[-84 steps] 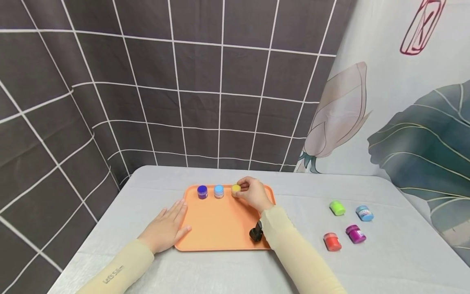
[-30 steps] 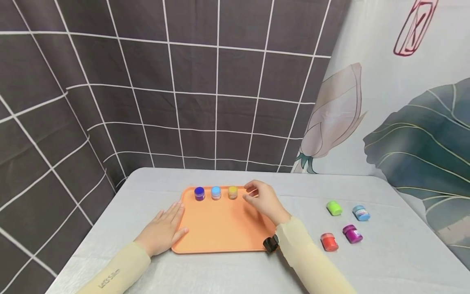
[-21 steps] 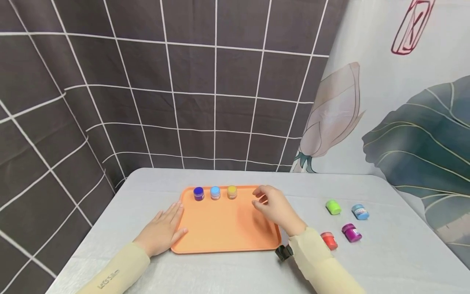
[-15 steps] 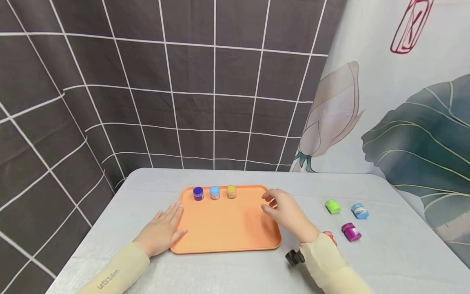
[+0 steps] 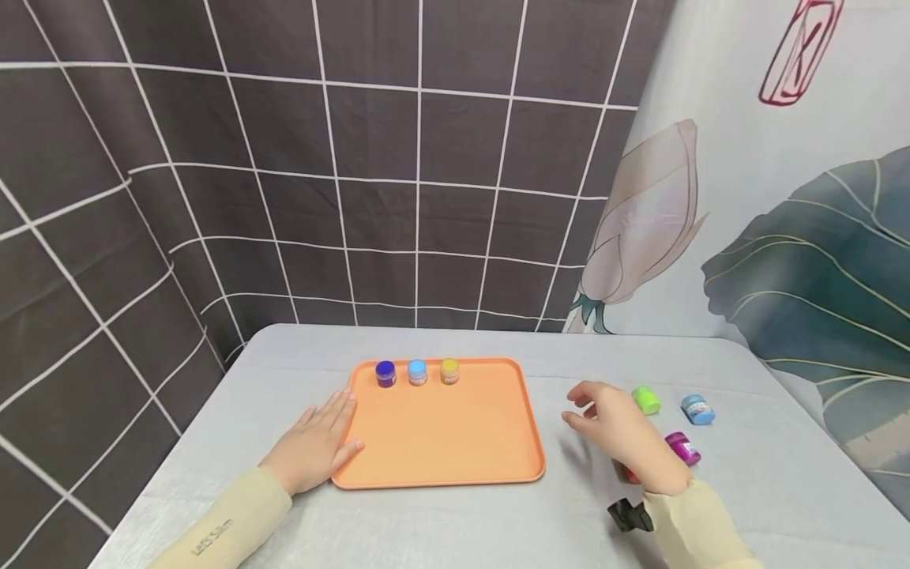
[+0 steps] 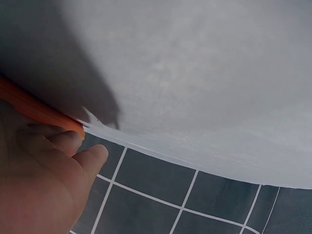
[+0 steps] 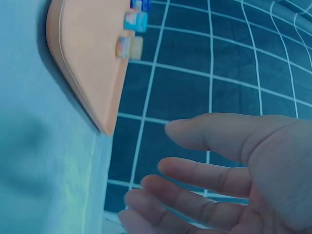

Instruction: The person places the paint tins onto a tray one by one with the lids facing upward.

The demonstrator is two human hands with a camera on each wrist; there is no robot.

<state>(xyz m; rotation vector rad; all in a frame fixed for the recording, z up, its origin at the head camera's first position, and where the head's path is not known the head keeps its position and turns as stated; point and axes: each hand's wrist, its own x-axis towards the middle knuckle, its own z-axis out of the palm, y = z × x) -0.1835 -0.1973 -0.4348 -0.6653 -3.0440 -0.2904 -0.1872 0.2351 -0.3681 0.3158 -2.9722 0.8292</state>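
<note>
An orange tray [image 5: 441, 431] lies on the table, with a dark blue jar [image 5: 385, 374], a light blue jar [image 5: 417, 372] and a yellow jar [image 5: 449, 371] in a row along its far side. My left hand [image 5: 316, 442] rests on the tray's left edge, fingers straight; the left wrist view shows it at the orange rim [image 6: 44, 113]. Right of the tray, over the table, hangs my right hand [image 5: 618, 427], holding nothing, its fingers loosely bent. In the right wrist view thumb and fingers [image 7: 195, 178] are spread apart. A red jar [image 5: 629, 474] is mostly hidden behind that hand.
Farther right on the table lie a green jar [image 5: 645, 400], another blue jar [image 5: 698, 409] and a purple jar [image 5: 683, 448], tipped on their sides. A dark cloth with white grid lines [image 5: 370, 213] hangs behind the table [image 5: 298, 356].
My right hand has let go of the yellow jar, which stays on the tray, and has moved right, off the tray, toward the loose jars. My left hand has stayed in place.
</note>
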